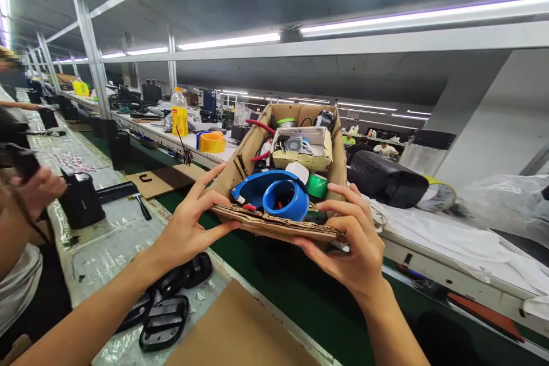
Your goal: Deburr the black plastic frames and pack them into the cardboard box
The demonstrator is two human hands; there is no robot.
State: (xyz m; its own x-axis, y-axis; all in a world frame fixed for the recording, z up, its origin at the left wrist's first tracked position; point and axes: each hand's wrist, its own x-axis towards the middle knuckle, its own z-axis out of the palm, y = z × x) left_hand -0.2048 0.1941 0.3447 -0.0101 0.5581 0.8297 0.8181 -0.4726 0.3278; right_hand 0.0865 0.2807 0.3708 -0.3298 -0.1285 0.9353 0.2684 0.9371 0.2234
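Note:
Both my hands grip the near end of an open cardboard box point(274, 227), lifted over the green conveyor belt. My left hand point(193, 220) pinches its near left corner, thumb below and fingers on the rim. On the near right corner, my right hand point(354, 240) has its fingers over the edge and its thumb underneath. Inside the box lie a blue tape dispenser point(257, 186), a blue round cup-like piece point(286, 200), a green tape roll point(317, 186) and a smaller cardboard tray point(302, 151) with small parts. Red handles point(261, 126) stick up at its left side.
Left, a plastic-covered bench holds black plastic parts point(165, 323), a hammer point(143, 206) and a black device point(81, 200); a co-worker's hand point(43, 189) is beside it. A juice bottle point(179, 113) and yellow tape point(211, 142) stand on the far shelf. A metal rail point(343, 40) crosses overhead.

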